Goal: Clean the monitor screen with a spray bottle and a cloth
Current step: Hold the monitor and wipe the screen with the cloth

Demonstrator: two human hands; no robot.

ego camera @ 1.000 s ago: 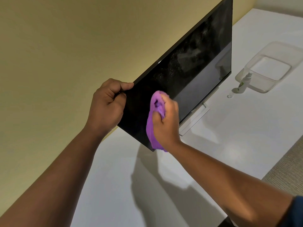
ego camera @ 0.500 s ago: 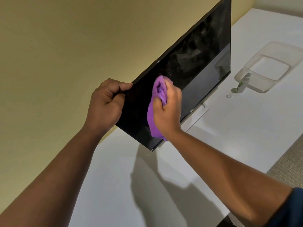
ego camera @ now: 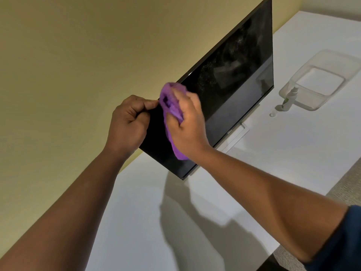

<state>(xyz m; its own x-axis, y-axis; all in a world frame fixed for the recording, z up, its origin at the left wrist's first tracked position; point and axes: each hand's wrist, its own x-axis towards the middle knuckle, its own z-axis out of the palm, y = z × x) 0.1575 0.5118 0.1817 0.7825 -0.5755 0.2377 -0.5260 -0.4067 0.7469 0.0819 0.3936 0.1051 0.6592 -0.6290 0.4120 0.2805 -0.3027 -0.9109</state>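
The wiping step is in hand: the right hand presses a bunched purple cloth against the monitor near its upper near corner, while the left hand grips that edge. Speckled residue across the far screen probably calls for strokes that way. The spray bottle leans on a clear tub on the tabletop, well apart.
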